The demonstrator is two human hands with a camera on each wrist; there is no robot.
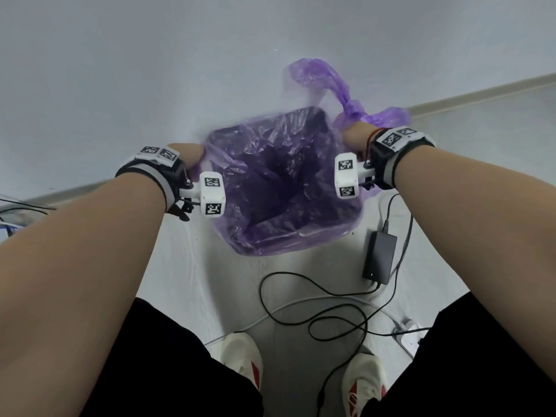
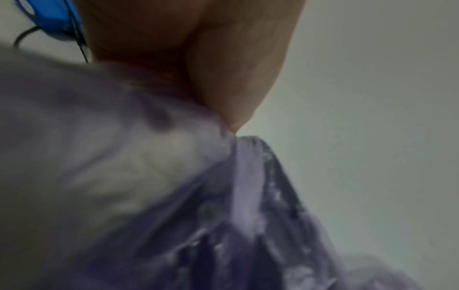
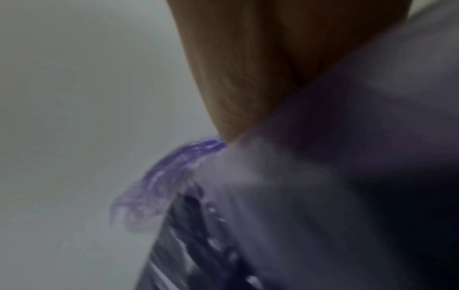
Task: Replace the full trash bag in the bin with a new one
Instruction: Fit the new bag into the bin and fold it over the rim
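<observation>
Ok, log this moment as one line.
left hand: grips thin purple plastic bag edge | right hand: grips opposite edge | bag lines bin

Both forearms stretched forward, left hand [image 1: 189, 153] and right hand [image 1: 356, 135] apart — fingers curled under, gripping

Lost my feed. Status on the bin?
Left hand and right hand grip new purple bag over bin. Tied bag behind. Cables underfoot.

Bare forearms. Each wrist wears a black-and-grey strap [image 1: 170, 188] carrying white blocks [image 1: 213, 195] printed with black square markers. A thin red cord [image 1: 374, 136] circles the right wrist. Black shorts [image 1: 168, 362]; white shoes [image 1: 244, 350] with red accents.
</observation>
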